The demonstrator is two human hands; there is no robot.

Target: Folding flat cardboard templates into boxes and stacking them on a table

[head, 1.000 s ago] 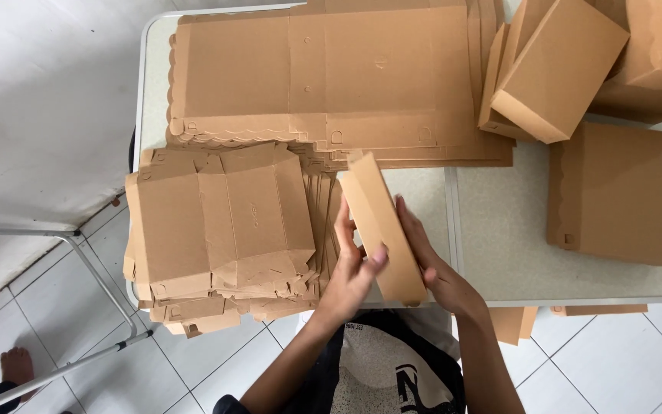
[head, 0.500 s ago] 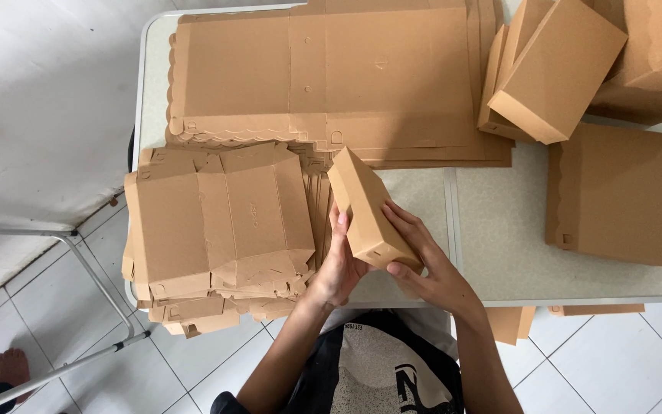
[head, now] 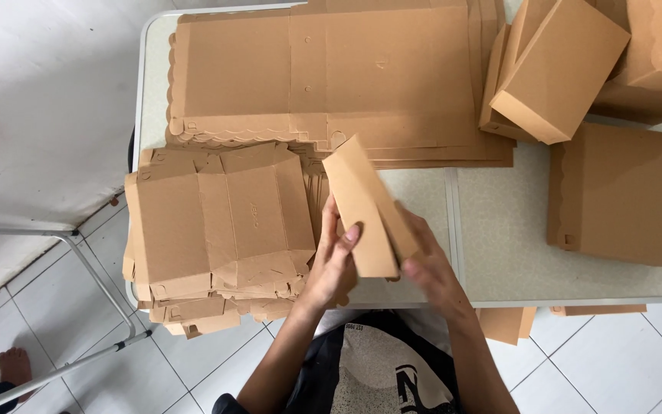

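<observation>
I hold a small brown cardboard box (head: 363, 204), partly folded, above the near edge of a grey table (head: 492, 253). My left hand (head: 332, 257) grips its left side, fingers lying on its top face. My right hand (head: 427, 264) holds its right side from below. Just left of the box lies a stack of flat die-cut box blanks (head: 220, 222), hanging over the table's front edge.
A large pile of flat cardboard sheets (head: 331, 73) covers the far half of the table. Folded boxes (head: 557, 69) lie at the top right, with another flat stack (head: 626, 195) at the right. A metal frame (head: 78, 307) and someone's bare foot (head: 15, 364) are on the tiled floor, left.
The box has turned in my hands and come lower, closer to me. My left fingers have shifted onto its top face, and my right hand has slipped further underneath.
</observation>
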